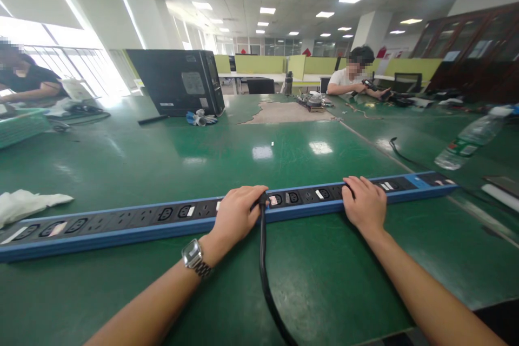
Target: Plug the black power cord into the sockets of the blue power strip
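A long blue power strip (302, 211) with a black socket face lies across the green table in front of me. My left hand (237, 213), wearing a wristwatch (192, 254), is closed around a black plug (263, 198) at a socket near the strip's middle. Whether the plug is fully seated cannot be seen. From it a black cable (264, 270) hangs toward me and leaves the bottom of the view. Farther right, my right hand (365, 204) grips the strip, its fingers curled over the top face. White labels mark several sockets.
A black computer case (174, 84) stands behind, with gloves (201, 118) beside it. A plastic bottle (472, 140) is at the right. White cloth or tissue (30, 205) lies left, near a green basket (24, 125). Two other people sit at the table's far sides.
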